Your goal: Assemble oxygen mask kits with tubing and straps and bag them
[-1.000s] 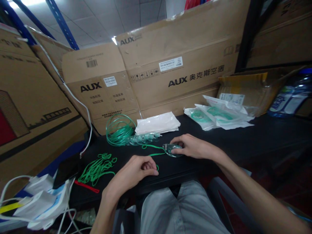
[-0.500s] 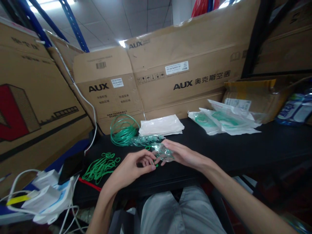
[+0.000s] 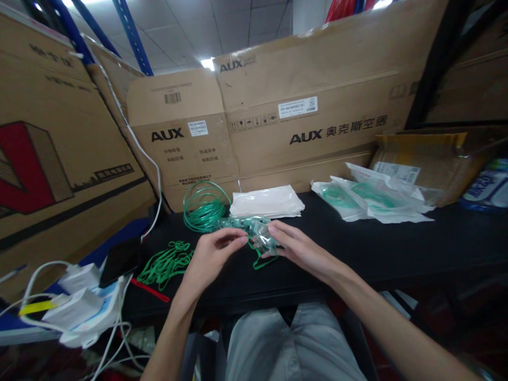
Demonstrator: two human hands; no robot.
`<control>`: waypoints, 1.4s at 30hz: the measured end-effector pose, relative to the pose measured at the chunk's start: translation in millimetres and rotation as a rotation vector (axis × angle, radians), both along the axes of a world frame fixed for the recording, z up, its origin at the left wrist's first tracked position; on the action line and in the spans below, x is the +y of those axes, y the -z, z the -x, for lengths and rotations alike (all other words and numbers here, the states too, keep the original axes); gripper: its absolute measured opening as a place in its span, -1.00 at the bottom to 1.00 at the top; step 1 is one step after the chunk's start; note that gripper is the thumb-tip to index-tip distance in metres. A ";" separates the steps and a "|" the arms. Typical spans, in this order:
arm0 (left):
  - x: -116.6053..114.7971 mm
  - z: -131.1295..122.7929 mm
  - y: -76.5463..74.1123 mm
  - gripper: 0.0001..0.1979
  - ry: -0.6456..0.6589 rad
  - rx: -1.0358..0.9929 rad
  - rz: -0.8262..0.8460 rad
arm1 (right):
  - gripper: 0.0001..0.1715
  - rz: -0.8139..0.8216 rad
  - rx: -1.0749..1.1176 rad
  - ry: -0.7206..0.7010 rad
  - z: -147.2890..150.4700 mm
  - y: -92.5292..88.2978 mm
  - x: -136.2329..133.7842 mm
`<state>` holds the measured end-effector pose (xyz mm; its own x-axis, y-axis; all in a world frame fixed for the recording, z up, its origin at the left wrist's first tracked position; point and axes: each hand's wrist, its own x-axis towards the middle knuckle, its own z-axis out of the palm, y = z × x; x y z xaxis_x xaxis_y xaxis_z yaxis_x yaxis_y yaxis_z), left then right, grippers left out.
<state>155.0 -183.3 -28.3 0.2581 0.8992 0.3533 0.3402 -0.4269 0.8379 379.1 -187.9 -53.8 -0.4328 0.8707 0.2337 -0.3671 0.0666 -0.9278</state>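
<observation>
My right hand [image 3: 299,247] grips a clear plastic mask-like cup [image 3: 265,237] by its right side. From that cup a green elastic strap [image 3: 260,263] hangs in a loop over the black tabletop. Thumb and forefinger of my left hand [image 3: 216,259] are pinched at the cup's left side, on an end of the strap. Just behind lie more clear plastic pieces [image 3: 229,222], partly covered by my hands. A coil of green tubing [image 3: 203,214] rests behind my left hand, and a heap of loose green straps [image 3: 164,266] lies to its left.
White flat bags [image 3: 266,202] are stacked at the back. Packed bags with green tubing [image 3: 373,198] lie right, before an opened carton [image 3: 428,169]. Left are a red strip [image 3: 151,290], a dark phone [image 3: 120,260] and a power strip [image 3: 97,312] with cables. Cardboard [image 3: 309,121] walls the rear.
My left hand has risen and pinches the strap near the cup. The green strap now shows as a hanging loop. The view has shifted slightly, and my right hand still holds the cup.
</observation>
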 end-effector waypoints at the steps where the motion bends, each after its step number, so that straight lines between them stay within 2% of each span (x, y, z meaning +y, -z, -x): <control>1: -0.1 -0.4 0.2 -0.75 -0.005 0.004 -0.010 | -0.64 -0.015 -0.016 0.032 0.2 -1.1 -0.5; 11: -5.0 -9.5 1.2 -0.80 -0.040 0.093 -0.152 | -0.62 -0.136 -0.139 0.167 1.5 -1.8 2.0; 16: -6.2 -10.6 -0.1 -0.79 -0.057 0.059 -0.144 | -0.61 -0.163 -0.136 0.185 0.8 -2.1 2.5; 20: -5.3 -11.5 0.0 -0.80 -0.021 -0.001 -0.133 | -0.63 -0.172 -0.130 0.216 -0.9 -2.9 3.3; 26: -5.3 -12.3 0.9 -0.82 0.019 -0.078 -0.135 | -0.58 -0.179 -0.114 0.208 -0.1 -0.4 5.0; 42: -6.8 -10.9 0.5 -0.85 0.025 -0.054 -0.143 | -0.58 -0.216 -0.146 0.211 0.9 -0.8 3.4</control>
